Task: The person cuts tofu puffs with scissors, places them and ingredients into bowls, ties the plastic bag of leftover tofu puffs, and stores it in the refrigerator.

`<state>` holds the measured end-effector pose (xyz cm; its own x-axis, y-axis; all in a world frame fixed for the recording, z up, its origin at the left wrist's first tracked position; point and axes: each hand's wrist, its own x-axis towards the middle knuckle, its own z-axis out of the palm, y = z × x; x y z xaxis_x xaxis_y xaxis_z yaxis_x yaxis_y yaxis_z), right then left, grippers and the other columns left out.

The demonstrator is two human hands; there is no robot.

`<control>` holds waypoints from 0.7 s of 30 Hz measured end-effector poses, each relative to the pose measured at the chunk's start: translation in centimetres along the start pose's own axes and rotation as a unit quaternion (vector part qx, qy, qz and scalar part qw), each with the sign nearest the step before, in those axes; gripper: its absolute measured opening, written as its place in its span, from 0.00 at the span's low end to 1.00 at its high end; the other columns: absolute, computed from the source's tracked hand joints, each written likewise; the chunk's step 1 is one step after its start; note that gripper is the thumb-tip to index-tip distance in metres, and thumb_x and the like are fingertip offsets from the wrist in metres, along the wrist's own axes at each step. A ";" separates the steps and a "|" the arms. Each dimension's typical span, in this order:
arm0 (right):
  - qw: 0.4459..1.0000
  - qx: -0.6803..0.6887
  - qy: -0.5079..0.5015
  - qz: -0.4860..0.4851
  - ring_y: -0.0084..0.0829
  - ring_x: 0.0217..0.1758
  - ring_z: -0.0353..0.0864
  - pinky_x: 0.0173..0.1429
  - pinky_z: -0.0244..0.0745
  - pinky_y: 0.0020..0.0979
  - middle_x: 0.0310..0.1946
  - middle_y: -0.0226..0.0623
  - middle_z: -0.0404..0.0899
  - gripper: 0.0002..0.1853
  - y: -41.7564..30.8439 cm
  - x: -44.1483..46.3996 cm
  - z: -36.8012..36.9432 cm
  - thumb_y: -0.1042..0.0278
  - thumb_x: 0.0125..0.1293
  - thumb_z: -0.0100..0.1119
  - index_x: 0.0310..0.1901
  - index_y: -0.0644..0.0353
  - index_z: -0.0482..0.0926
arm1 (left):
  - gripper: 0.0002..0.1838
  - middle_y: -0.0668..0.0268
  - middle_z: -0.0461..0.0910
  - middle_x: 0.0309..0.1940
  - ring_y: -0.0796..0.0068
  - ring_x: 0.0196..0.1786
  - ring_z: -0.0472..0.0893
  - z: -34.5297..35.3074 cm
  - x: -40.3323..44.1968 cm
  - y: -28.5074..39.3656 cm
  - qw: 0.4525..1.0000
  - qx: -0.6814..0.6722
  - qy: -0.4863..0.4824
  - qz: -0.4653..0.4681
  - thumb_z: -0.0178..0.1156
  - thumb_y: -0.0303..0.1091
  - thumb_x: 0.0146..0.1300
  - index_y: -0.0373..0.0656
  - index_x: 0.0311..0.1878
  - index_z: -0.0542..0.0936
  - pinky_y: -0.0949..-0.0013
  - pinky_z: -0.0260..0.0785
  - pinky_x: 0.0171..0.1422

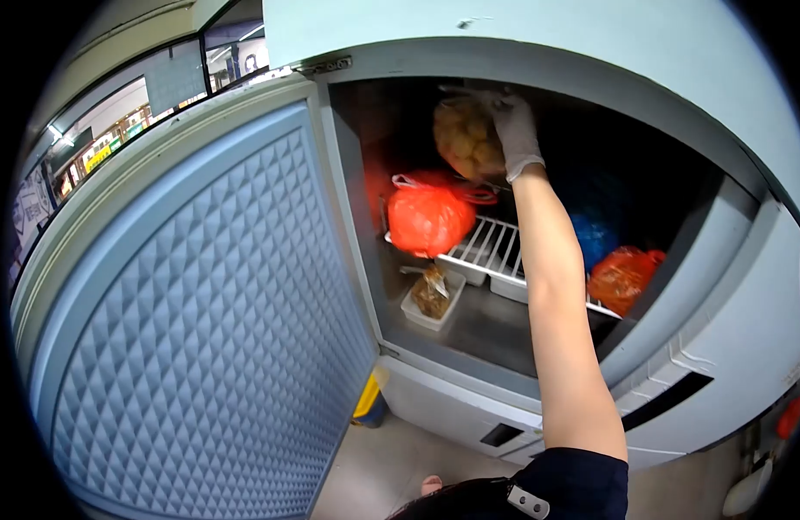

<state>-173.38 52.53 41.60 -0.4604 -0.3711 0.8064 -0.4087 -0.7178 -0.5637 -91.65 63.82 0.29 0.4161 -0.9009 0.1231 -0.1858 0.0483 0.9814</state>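
My right hand [516, 132], in a thin whitish glove, reaches deep into the open refrigerator. Its fingers are closed on the upper part of a clear bag [467, 143] of round yellowish pieces, above the wire shelf [486, 247]. Below and to the left, a knotted red bag [430, 218] rests on that shelf. Farther right are a blue bag [593, 238] and an orange-red bag [623, 279]. A small bag of brown food [432, 293] lies in a white tray [436, 322] on the compartment floor. My left hand is out of view.
The refrigerator door [192, 321] with its quilted blue panel stands wide open at the left. White containers [509, 288] sit under the wire shelf. A yellow and blue object [370, 403] is on the floor beside the door's lower edge. Windows are at the upper left.
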 end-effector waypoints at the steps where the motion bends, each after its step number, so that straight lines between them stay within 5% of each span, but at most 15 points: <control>1: 0.998 0.048 0.027 0.003 0.39 0.46 0.75 0.54 0.73 0.36 0.41 0.45 0.76 0.13 4.3 1.9 -1.2 0.83 0.55 0.53 0.43 0.65 0.75 | 0.29 0.56 0.62 0.65 0.63 0.62 0.67 0.3 0.5 0.0 1.000 0.003 0.001 -0.007 0.46 0.42 0.72 0.35 0.69 0.55 0.60 0.61 0.67; 6: 0.960 -0.255 0.002 0.115 0.37 0.44 0.78 0.50 0.74 0.34 0.40 0.42 0.79 0.12 10.5 -0.7 -2.9 0.77 0.57 0.54 0.44 0.64 0.78 | 0.29 0.56 0.62 0.65 0.63 0.62 0.67 1.5 2.2 -0.1 1.000 0.012 0.003 -0.029 0.46 0.42 0.72 0.34 0.69 0.55 0.60 0.60 0.67; 11: 0.895 -0.378 -0.103 0.213 0.34 0.42 0.78 0.45 0.73 0.32 0.39 0.40 0.80 0.11 8.6 -4.8 -3.4 0.72 0.61 0.53 0.44 0.62 0.79 | 0.29 0.56 0.62 0.65 0.63 0.62 0.67 2.2 3.2 -0.3 0.999 0.014 -0.010 -0.029 0.47 0.42 0.72 0.34 0.69 0.55 0.60 0.60 0.67; 17: 0.918 -0.247 -0.108 0.291 0.29 0.40 0.78 0.40 0.73 0.28 0.37 0.37 0.81 0.11 1.6 -6.9 -1.8 0.67 0.65 0.52 0.44 0.61 0.79 | 0.30 0.56 0.62 0.65 0.63 0.61 0.67 2.3 3.3 -0.6 0.999 0.012 -0.020 -0.026 0.47 0.42 0.72 0.34 0.69 0.55 0.60 0.60 0.67; 21: 0.975 -0.120 -0.041 0.183 0.26 0.39 0.78 0.44 0.73 0.26 0.36 0.35 0.81 0.10 -2.2 -11.1 -0.5 0.67 0.67 0.52 0.44 0.63 0.79 | 0.30 0.56 0.62 0.65 0.63 0.61 0.67 2.3 2.6 -0.5 0.999 0.014 -0.023 -0.023 0.47 0.42 0.72 0.34 0.69 0.55 0.60 0.60 0.67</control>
<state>-167.71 58.54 33.83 -0.5494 -0.6288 0.5502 -0.4065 -0.3741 -0.8335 -92.50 60.50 -0.19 0.3828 -0.9212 0.0697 -0.1923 -0.0057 0.9813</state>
